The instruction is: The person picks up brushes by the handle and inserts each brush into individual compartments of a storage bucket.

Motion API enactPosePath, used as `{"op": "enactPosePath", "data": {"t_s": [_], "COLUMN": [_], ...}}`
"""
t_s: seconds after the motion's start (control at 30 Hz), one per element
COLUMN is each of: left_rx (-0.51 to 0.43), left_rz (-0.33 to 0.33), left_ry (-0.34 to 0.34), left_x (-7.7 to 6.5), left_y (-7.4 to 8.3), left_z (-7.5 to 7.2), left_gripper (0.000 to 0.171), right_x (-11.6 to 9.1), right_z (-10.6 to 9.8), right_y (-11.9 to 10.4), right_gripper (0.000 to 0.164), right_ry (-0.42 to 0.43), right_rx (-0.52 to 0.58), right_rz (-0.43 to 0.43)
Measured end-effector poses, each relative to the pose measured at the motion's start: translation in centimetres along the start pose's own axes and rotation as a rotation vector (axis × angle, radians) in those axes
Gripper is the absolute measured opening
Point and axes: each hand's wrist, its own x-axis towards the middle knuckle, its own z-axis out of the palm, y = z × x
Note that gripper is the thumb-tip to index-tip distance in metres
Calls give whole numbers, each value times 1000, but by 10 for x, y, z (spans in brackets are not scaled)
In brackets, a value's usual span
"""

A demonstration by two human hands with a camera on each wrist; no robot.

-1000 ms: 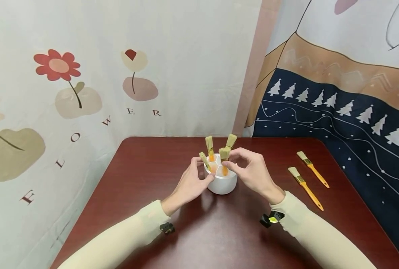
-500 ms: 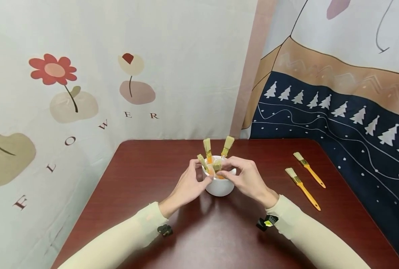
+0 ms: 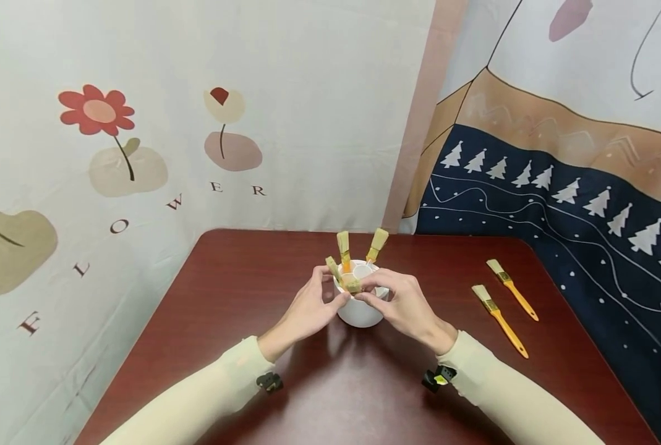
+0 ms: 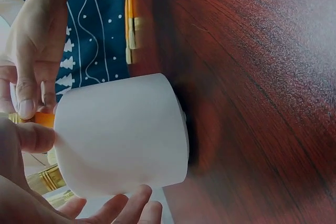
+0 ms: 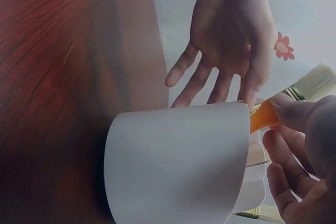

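A white divided pot (image 3: 360, 315) stands upright on the table, with several bristle brushes in it. Fingers of my left hand (image 3: 310, 309) curve along its left side, thumb at the front rim. My right hand (image 3: 405, 303) pinches a paintbrush (image 3: 353, 284) at the front of the pot. In the right wrist view, thumb and fingers hold its orange handle (image 5: 265, 116) just below the ferrule, and the lower handle is hidden inside the pot. Other paintbrushes lean bristles up: one at the back left (image 3: 344, 244), one at the back right (image 3: 378, 242), one by my left fingers (image 3: 333, 268).
Two more paintbrushes lie on the right of the table, a nearer one (image 3: 501, 321) and a farther one (image 3: 512, 289). The dark red table (image 3: 241, 266) meets a flower-printed curtain (image 3: 319, 123) behind and a tree-printed cloth (image 3: 536, 210) at the right.
My right hand has lowered the paintbrush into the pot and shifted slightly left, so the bristles now sit near the rim. The left hand stays at the pot.
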Motion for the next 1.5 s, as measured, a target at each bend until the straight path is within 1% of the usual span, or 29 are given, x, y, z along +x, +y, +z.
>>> {"op": "enactPosePath", "data": {"t_s": [0.1,0.4,0.5,0.73,0.8,1.1,1.27,1.5], "left_rx": [1,-10,-21,3,-4,-17,-23,-11], "left_rz": [-1,0,-6,5,9,3,3,-1], "left_ry": [-1,-2,-4,-28,-34,-28,-26,-12], "left_x": [-1,-4,-6,-6,-6,-4,-3,-5], "left_y": [1,4,5,3,2,4,4,2], "left_z": [0,-1,-1,-2,-1,-1,1,2], "left_gripper": [60,59,58,56,57,62,65,67], "right_x": [1,1,0,-7,-8,-5,-7,-10], "right_z": [1,3,4,9,9,8,6,9], "right_y": [-1,-1,-1,1,2,6,3,0], "right_gripper": [27,24,23,22,23,26,28,29], "right_ry": [-3,-4,1,-16,-19,14,30,35], "right_rx": [-23,-70,-74,-58,-59,-82,-94,-106], "right_rz": [-17,-20,-17,13,17,-48,-27,-9]}}
